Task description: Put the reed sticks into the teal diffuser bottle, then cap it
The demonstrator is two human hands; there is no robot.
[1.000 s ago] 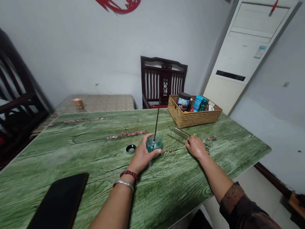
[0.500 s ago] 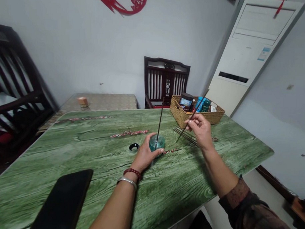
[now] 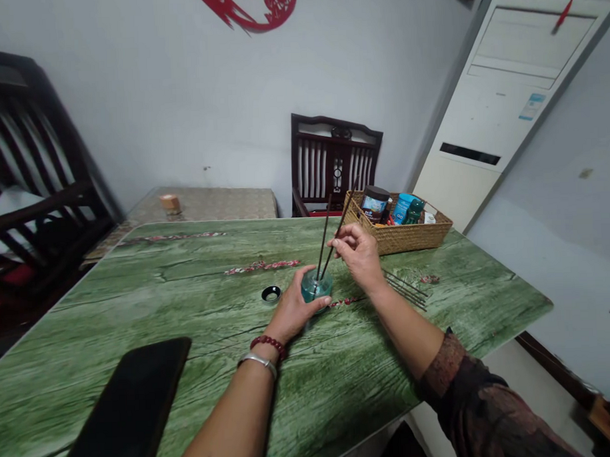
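Note:
A squat glass diffuser bottle [image 3: 316, 293] with blue-green liquid stands on the green table [image 3: 215, 391]. My left hand [image 3: 293, 302] is wrapped round its left side, thumb across the front. One dark reed stick [image 3: 324, 238] stands in the bottle's neck. Between the thumb and fingers of my right hand [image 3: 358, 254] is a second dark reed [image 3: 341, 222], tilted, with its lower end at the bottle's mouth. Whether that end is inside the neck is hard to tell. Several loose reeds [image 3: 406, 290] lie right of the bottle, partly behind my right forearm.
A black ring-shaped cap [image 3: 271, 294] lies left of the bottle. A wicker basket [image 3: 413, 239] of jars and bottles stands at the back right. A large black phone-like slab [image 3: 128, 401] lies at the front left. Behind are a wooden chair [image 3: 335, 164] and a side table [image 3: 219, 203].
My right hand has moved left with its reed, from over the loose reeds to the bottle's mouth. My left hand keeps its hold on the bottle.

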